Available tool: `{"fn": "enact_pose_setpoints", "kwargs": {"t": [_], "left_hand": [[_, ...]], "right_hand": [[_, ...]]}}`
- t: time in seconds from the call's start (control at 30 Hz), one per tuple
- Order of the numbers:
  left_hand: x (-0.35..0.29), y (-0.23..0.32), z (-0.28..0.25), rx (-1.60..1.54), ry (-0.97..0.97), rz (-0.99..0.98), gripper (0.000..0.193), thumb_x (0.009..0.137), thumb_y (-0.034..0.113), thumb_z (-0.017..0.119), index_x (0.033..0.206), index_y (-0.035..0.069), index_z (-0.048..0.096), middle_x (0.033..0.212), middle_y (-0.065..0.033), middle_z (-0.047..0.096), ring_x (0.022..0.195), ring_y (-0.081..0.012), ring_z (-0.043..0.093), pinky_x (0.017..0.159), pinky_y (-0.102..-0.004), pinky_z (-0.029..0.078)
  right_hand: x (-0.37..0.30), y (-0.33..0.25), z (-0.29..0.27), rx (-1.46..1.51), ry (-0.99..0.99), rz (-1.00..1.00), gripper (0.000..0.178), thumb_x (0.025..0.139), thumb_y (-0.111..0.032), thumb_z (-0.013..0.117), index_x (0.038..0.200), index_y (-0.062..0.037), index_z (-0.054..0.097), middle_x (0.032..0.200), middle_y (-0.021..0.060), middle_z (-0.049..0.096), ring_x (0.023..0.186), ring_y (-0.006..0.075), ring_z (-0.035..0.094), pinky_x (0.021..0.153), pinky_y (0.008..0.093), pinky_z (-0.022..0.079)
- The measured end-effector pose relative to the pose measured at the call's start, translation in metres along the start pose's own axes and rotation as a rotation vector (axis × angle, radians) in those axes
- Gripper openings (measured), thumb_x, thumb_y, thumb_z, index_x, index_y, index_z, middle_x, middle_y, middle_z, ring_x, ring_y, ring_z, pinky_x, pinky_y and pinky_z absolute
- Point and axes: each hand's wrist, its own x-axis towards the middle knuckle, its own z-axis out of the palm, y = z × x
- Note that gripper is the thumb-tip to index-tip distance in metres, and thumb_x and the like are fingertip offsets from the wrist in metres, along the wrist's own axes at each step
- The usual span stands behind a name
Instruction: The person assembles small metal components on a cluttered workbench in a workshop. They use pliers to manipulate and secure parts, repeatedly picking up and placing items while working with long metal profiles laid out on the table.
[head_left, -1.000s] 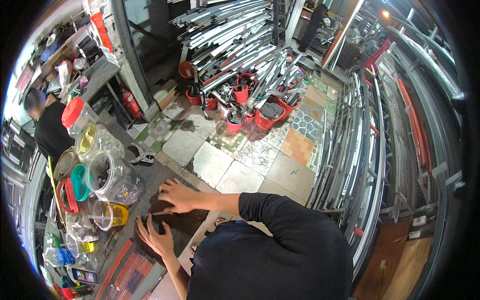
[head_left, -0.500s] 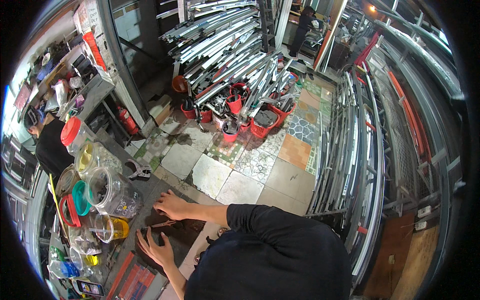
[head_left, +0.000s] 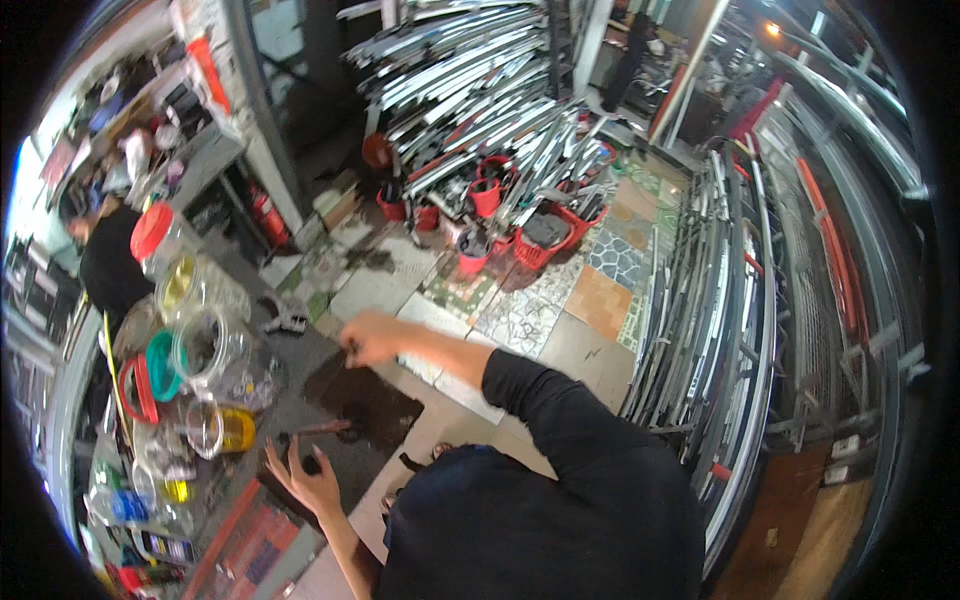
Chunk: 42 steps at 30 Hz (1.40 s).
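In the head view I see the left hand [head_left: 308,487] at lower left of centre, fingers spread and open over the tabletop [head_left: 300,372]. Just above it in the frame lies a slim brown strip-like piece [head_left: 320,428]. The right hand [head_left: 372,338], left of the frame's middle, is blurred with fingers curled; I can't tell whether it grips anything. At left I make out a clear plastic jar [head_left: 240,375] and a grey spring clamp [head_left: 288,318].
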Motion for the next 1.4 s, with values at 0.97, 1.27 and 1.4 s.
{"fn": "enact_pose_setpoints", "kwargs": {"t": [0.97,1.27,1.4], "left_hand": [[-0.045,0.062,-0.059,-0.187,-0.039,-0.093,0.033,0.098,0.003,0.073,0.13,-0.005,0.075,0.13,-0.0234,0.071,0.124,-0.0433,0.068,0.108,-0.0535,0.053],[-0.023,0.065,-0.016,-0.196,-0.181,0.035,0.04,0.093,0.0,0.077,0.134,0.0,0.075,0.139,-0.0201,0.069,0.132,-0.0413,0.065,0.114,-0.0528,0.05],[0.0,0.079,-0.016,-0.218,-0.136,0.114,0.041,0.089,-0.001,0.078,0.13,0.001,0.076,0.131,-0.0202,0.072,0.124,-0.0416,0.067,0.109,-0.0543,0.052]], "right_hand": [[-0.224,0.219,-0.425,0.279,0.989,0.998,0.043,0.093,-0.042,0.092,0.108,-0.0022,0.082,0.077,0.0023,0.059,0.063,0.0165,0.058,0.056,0.0407,0.054],[-0.258,0.161,-0.497,0.048,1.025,1.005,0.042,0.086,-0.04,0.098,0.104,-0.0054,0.082,0.075,-0.0004,0.065,0.057,0.0126,0.051,0.053,0.0374,0.042],[-0.273,0.149,-0.516,0.024,0.903,0.949,0.039,0.086,-0.039,0.096,0.107,-0.0076,0.086,0.072,-0.0027,0.065,0.055,0.0112,0.053,0.052,0.0344,0.043]]}}
